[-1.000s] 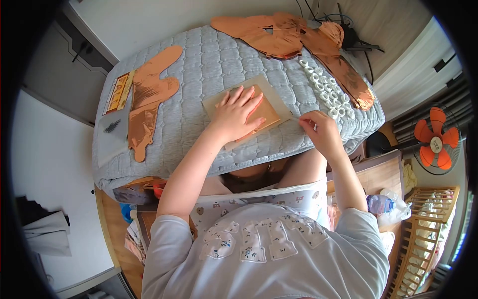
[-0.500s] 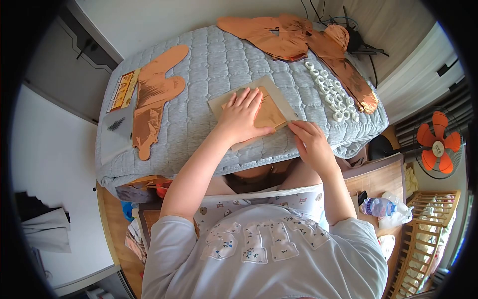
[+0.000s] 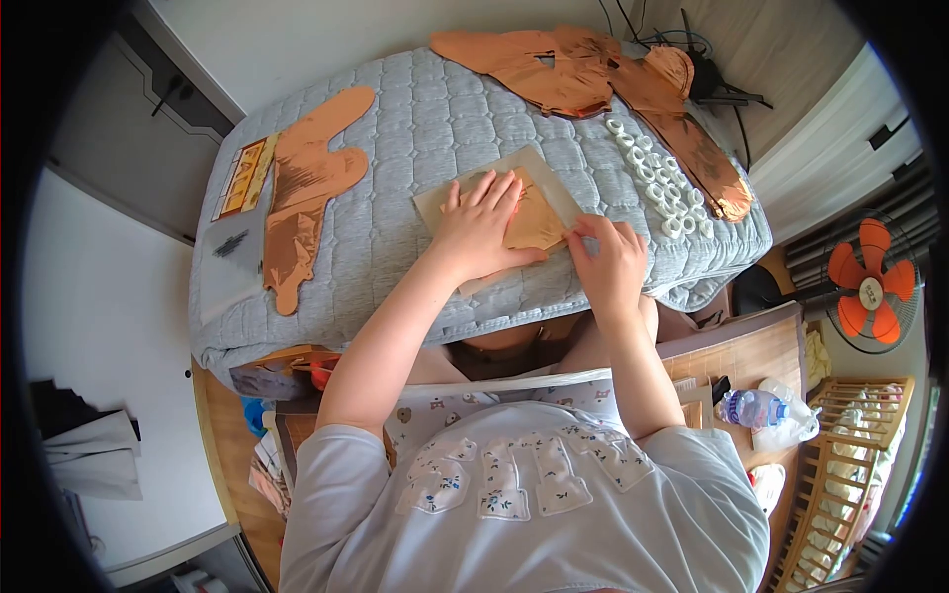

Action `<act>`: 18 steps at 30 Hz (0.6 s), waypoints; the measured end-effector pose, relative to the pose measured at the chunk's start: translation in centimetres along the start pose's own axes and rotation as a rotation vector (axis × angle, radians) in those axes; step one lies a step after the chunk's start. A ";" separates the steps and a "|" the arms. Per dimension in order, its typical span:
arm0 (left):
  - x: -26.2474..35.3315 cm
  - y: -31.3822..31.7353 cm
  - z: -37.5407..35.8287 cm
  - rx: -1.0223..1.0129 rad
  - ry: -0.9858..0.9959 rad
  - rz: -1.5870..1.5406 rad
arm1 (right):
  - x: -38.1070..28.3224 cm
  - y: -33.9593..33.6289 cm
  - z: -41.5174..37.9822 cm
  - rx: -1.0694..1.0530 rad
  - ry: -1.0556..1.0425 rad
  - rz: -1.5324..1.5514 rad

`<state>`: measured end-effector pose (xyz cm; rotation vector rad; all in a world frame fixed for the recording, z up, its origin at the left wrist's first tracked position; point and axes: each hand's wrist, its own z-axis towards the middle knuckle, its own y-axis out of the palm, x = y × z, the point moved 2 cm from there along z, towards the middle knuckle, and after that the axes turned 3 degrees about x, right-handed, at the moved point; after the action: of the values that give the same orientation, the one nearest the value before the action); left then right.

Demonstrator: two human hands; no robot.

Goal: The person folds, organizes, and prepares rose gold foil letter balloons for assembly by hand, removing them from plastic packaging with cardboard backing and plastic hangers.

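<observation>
- Here, left hand (image 3: 481,229) lies flat, fingers spread, pressing copper foil sheet (image 3: 539,222) onto beige backing paper (image 3: 554,183) on grey quilted mattress (image 3: 415,128).
- Right hand (image 3: 611,259) pinches the foil's near-right edge.
- White rings (image 3: 657,183) lie just beside.

copper sheet (image 3: 539,222) half hidden under left hand (image 3: 478,233)

White rings (image 3: 657,183) in rows on mattress; orange fan (image 3: 867,285) right; bottle (image 3: 753,408).

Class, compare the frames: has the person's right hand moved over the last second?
Yes. The right hand has shifted left, away from the row of white rings, to the copper sheet under the left hand.
</observation>
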<state>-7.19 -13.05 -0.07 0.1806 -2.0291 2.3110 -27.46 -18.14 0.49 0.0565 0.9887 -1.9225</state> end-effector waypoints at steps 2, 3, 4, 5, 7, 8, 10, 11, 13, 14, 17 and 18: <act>-0.1 0.1 0.0 0.002 0.000 0.006 | -0.5 -0.1 -0.3 0.034 0.022 -0.045; -0.1 0.2 0.0 0.005 0.002 0.011 | -0.6 -0.1 -0.6 0.029 0.035 -0.083; -0.1 0.2 0.0 0.006 0.001 0.011 | -0.7 -0.1 -0.7 0.026 0.046 -0.120; -0.1 0.2 0.0 0.010 0.003 0.010 | -0.6 0.0 -0.7 0.025 0.043 -0.119; -0.2 0.5 0.0 0.012 0.002 0.008 | -0.4 0.1 -0.8 0.018 0.084 -0.167; -0.4 0.9 0.0 0.047 0.021 0.003 | -0.3 0.1 -0.7 0.018 0.083 -0.165; -0.6 1.1 0.0 0.084 0.040 0.001 | -0.1 0.0 -0.1 0.017 0.145 -0.198; -0.7 1.3 0.1 0.089 0.043 -0.003 | 0.0 0.2 0.0 0.018 0.146 -0.197; -0.6 1.2 0.1 0.094 0.046 -0.007 | 0.3 0.5 0.2 0.014 0.139 -0.246; -0.6 1.2 0.1 0.091 0.046 -0.007 | 0.3 0.4 0.1 0.013 0.138 -0.246; -0.6 0.9 0.7 0.081 0.050 -0.014 | -0.3 0.0 -0.5 0.045 0.051 -0.172; -0.8 0.8 1.2 0.074 0.058 -0.021 | -0.9 -0.1 -0.6 -0.012 -0.093 -0.088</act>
<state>-6.45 -14.33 -0.82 0.1356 -1.9072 2.3522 -27.23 -17.05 0.56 -0.0845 0.9545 -1.9802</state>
